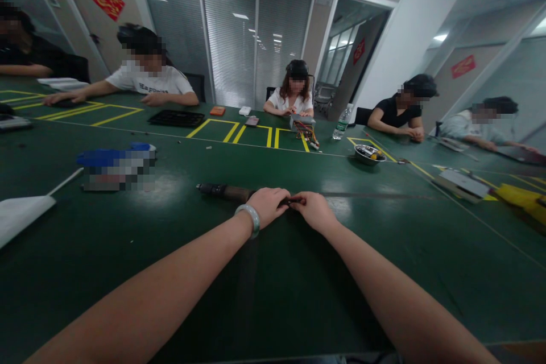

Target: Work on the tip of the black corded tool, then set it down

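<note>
A dark, brownish cylindrical tool, which looks like an inline electric screwdriver [232, 192], lies level over the green table with its narrow black tip pointing left. My left hand [268, 206] is closed round its right part, the thumb toward my other hand. A pale bangle [251, 220] circles my left wrist. My right hand [314, 210] pinches close beside the left fingertips, at the tool's right end. What sits between the right fingertips is small, dark and mostly hidden by the fingers.
On the green table [170, 273] lie a blue-and-white packet [117, 162], a black tray [177, 118], a metal bowl [369, 154] with small parts, and a water bottle [342, 123]. A white sheet-like object [25, 213] is at left. Several people sit across the table.
</note>
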The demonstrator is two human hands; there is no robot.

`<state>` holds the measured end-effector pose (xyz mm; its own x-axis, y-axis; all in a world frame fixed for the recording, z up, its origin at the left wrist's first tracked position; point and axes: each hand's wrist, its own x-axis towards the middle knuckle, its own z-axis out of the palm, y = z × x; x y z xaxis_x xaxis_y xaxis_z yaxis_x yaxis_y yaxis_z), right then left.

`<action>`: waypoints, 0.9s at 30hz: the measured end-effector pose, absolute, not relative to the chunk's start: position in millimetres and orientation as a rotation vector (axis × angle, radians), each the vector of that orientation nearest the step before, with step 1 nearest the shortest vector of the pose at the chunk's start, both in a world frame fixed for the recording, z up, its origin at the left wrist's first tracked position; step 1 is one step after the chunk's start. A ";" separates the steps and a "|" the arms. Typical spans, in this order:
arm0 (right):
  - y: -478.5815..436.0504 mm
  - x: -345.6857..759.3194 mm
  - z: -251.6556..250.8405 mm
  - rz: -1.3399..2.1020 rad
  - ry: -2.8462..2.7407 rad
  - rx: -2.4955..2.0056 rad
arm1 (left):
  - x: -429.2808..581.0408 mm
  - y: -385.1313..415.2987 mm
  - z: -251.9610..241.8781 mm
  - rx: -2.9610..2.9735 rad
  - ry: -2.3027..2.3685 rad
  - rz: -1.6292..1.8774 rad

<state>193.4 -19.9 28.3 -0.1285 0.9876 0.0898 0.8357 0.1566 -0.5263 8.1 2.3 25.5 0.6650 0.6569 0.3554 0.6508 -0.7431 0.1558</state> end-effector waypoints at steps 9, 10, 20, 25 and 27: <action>-17.6 190.0 30.5 0.418 -2.073 -1.806 | 5.5 -0.8 21.9 2.891 1.123 0.682; -17.8 189.5 29.4 0.394 -2.078 -1.803 | 4.7 -1.7 21.9 2.895 1.116 0.709; 6.3 249.5 29.1 0.078 -2.084 -1.977 | -11.5 -23.7 38.4 2.887 0.818 0.740; -16.0 375.8 28.9 -0.040 -1.852 -2.309 | -16.7 -23.1 37.0 2.900 0.663 0.577; -41.3 438.6 24.7 -0.014 -1.646 -2.495 | -15.5 -20.0 32.8 2.899 0.666 0.569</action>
<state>438.6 -41.3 24.7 0.3971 0.9132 0.0912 0.9146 -0.3856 -0.1215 -15.5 -20.0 32.8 0.8332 0.4410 0.3335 0.3986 -0.8971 0.1905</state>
